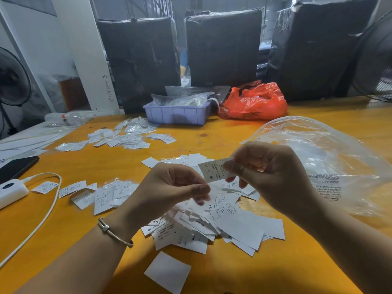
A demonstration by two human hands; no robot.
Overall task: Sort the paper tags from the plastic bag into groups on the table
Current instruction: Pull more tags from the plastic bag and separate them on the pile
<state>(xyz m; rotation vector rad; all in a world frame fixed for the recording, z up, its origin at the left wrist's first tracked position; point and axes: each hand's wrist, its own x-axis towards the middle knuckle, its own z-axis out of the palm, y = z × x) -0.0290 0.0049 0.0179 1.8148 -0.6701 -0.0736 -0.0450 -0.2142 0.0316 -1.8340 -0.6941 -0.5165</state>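
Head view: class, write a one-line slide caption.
Right hand pinches an M tag above the tag pile; left hand holds another.

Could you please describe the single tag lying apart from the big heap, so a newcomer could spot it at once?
Start at the big heap of tags in the middle of the yellow table. Look nearer the table's near edge, between the forearms. There lies the lone tag, apart from the heap, showing a blank white face with no print.
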